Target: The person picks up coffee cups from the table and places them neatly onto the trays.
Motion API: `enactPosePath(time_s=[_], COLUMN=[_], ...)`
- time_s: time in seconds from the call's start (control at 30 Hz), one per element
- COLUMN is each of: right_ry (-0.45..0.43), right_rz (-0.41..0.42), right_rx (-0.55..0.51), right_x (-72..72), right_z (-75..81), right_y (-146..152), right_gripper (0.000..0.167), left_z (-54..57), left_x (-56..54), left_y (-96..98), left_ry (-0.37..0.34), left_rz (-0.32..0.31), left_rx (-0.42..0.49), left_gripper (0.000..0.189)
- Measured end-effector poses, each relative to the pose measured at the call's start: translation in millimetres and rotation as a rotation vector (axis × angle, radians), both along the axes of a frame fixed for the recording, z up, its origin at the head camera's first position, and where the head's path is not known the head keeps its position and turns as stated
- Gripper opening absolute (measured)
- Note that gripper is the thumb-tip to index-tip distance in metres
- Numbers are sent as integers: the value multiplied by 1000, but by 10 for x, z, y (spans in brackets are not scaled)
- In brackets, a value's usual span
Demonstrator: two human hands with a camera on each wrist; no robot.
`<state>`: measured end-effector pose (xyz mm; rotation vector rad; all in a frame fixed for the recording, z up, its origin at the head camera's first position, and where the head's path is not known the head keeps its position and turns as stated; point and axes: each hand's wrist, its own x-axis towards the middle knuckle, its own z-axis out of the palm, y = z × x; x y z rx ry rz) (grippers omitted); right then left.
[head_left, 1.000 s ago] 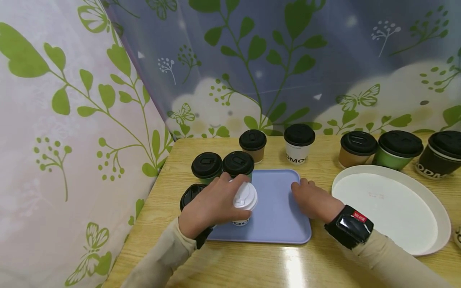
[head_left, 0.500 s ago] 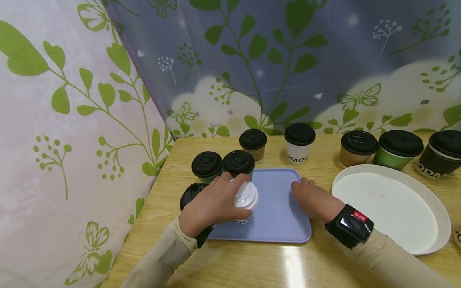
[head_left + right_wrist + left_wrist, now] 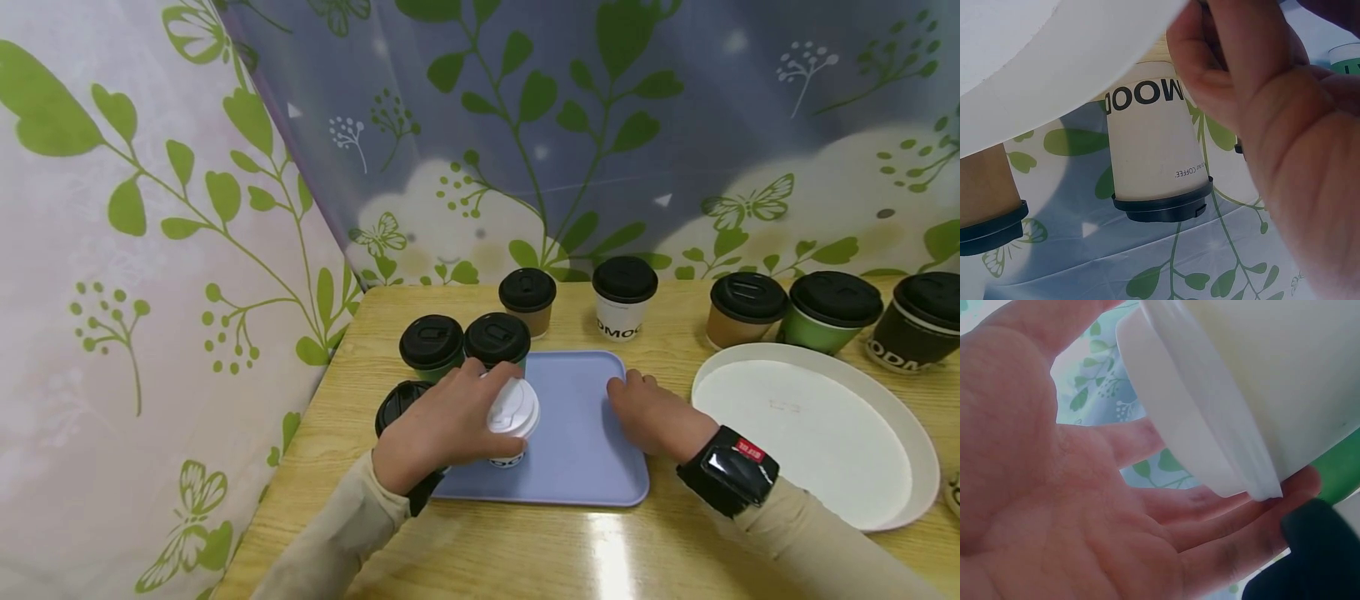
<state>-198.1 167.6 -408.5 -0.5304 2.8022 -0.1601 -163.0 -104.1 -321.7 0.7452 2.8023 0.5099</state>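
A paper cup with a white lid [image 3: 514, 410] stands over the left part of the lavender tray [image 3: 581, 433]. My left hand [image 3: 442, 421] holds this cup, thumb on the near side and fingers around the far side. In the left wrist view the fingers reach along the rim of the white lid [image 3: 1204, 406]. My right hand [image 3: 654, 414] grips the tray's right edge with curled fingers. Behind and left of the held cup are black-lidded cups, two of them green [image 3: 431, 343] [image 3: 497, 337], and one partly hidden by my left hand [image 3: 399, 405].
A round white tray [image 3: 810, 442] lies right of the lavender one. Along the back stand black-lidded cups: brown [image 3: 527, 300], white [image 3: 622, 298], another brown [image 3: 745, 310], light green [image 3: 828, 310] and black [image 3: 918, 321]. A patterned cloth [image 3: 585, 125] rises behind the wooden table [image 3: 525, 550].
The white-lidded cup has shifted very slightly to the right within my left hand's hold. My right hand and the lavender tray stay practically where they were.
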Motion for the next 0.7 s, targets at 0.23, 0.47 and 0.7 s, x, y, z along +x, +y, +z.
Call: enactPosePath(time_s=[0.23,0.47,0.7], right_ry=[10,8,5], right_rz=[10,5,-1], right_rx=[9,3,0], right_x=[4,12,12], right_z=[0,8,10], right_y=[-4,-5,-6], right_gripper=[19,18,19], left_z=[-4,-16,-14], left_x=[-3,0,1], left_y=[-3,-2,-3], left_ry=[-19,-29,-19], left_rz=[4,9,0], left_rx=[1,-14,-35], left_gripper=[73,75,76])
